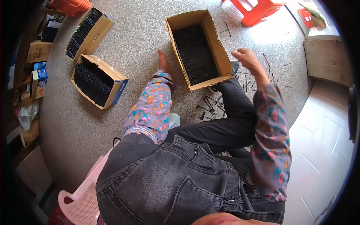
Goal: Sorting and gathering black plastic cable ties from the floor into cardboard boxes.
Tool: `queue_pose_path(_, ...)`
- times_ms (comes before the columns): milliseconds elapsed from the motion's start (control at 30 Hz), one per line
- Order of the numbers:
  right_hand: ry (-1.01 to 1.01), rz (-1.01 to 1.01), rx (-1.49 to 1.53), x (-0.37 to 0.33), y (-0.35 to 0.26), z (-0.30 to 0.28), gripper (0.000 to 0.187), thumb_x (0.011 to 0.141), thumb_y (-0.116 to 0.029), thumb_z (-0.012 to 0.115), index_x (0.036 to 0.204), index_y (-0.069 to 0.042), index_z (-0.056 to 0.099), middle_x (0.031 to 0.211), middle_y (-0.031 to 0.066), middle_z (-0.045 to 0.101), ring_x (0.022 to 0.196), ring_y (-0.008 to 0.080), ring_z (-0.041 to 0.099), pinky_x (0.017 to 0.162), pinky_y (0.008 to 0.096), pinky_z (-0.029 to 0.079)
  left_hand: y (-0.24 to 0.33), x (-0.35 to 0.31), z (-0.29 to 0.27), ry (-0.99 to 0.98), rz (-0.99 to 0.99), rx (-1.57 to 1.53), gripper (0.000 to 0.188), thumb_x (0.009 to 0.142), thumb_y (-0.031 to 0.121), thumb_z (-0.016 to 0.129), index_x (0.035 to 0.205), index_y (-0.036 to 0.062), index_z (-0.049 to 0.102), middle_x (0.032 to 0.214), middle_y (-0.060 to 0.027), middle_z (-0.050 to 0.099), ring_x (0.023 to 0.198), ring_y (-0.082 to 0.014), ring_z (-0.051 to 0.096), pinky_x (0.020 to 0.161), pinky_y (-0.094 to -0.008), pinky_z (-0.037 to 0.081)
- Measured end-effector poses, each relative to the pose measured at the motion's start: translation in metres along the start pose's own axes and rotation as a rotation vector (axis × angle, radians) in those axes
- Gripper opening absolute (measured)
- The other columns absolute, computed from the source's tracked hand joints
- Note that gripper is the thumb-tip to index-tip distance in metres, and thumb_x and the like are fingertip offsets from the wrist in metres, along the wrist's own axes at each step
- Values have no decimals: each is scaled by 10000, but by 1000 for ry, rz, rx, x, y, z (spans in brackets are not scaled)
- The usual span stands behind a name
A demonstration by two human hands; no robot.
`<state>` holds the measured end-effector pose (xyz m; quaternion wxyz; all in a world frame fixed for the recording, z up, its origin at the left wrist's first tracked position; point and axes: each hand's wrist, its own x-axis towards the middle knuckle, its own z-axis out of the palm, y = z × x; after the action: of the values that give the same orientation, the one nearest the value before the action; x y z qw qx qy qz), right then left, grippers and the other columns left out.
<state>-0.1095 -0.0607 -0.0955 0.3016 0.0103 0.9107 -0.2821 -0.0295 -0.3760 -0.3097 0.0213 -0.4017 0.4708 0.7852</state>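
Note:
A large cardboard box (227, 62) stands on the floor in front of me, filled low with many thin black sticks (197, 54) packed together. My left hand (163, 61) is just left of it, fingers stretched out and nothing in them. On the box's other side, my right hand (247, 60) is raised with loosely bent fingers, apart from the cardboard and with no object visible in it. Floral sleeves cover both forearms. Loose black sticks (212, 105) lie scattered on the floor around my feet.
Two smaller cartons stand at the left: an upper one (98, 35) of long black sticks and a lower one (119, 80) packed with black pieces. A red stool (258, 13) is at the far right, cluttered shelves (37, 52) at the left edge, a pink chair (84, 195) behind me.

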Motion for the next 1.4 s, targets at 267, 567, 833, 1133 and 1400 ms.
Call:
queue_pose_path(267, 115, -120, -106, 16, 6, 72, 326, 787, -322, 579, 894, -20, 641, 822, 228, 628, 764, 314, 630, 707, 393, 472, -17, -14, 56, -330, -22, -323, 782, 849, 688, 261, 1295, 68, 425, 1202, -106, 516, 1103, -244, 491, 951, -365, 372)
queue_pose_path(567, 189, -178, -174, 9, -14, 84, 264, 778, -270, 543, 818, -24, 629, 816, 251, 588, 807, 391, 592, 728, 421, 468, -2, -15, 73, -90, 80, -109, 620, 917, 561, 302, 1180, 46, 525, 994, -56, 620, 842, -209, 601, 770, -296, 497)
queue_pose_path(833, 311, -207, -90, 12, -5, 60, 319, 807, -307, 575, 990, -54, 641, 839, 201, 640, 819, 332, 629, 733, 383, 480, 22, 23, -53, -279, -60, -464, 420, 926, 425, 404, 1100, 66, 535, 927, -83, 627, 872, -186, 602, 790, -329, 473)
queue_pose_path(1133, 483, -289, 22, -20, -29, 7, 332, 849, -260, 573, 1060, -6, 610, 812, 137, 663, 711, 203, 644, 674, 308, 500, 144, -89, 129, -410, -145, -139, 402, 899, 285, 490, 1178, -2, 447, 1180, -268, 473, 1150, -354, 436, 957, -478, 363)
queue_pose_path(1400, 464, -307, 464, -77, -27, -32, 243, 897, -190, 527, 1014, -4, 630, 747, 54, 650, 638, 102, 612, 578, 226, 482, 94, -9, 146, 62, -245, 139, 583, 880, 315, 522, 1323, 11, 297, 1356, -229, 304, 1278, -414, 244, 1016, -580, 245)
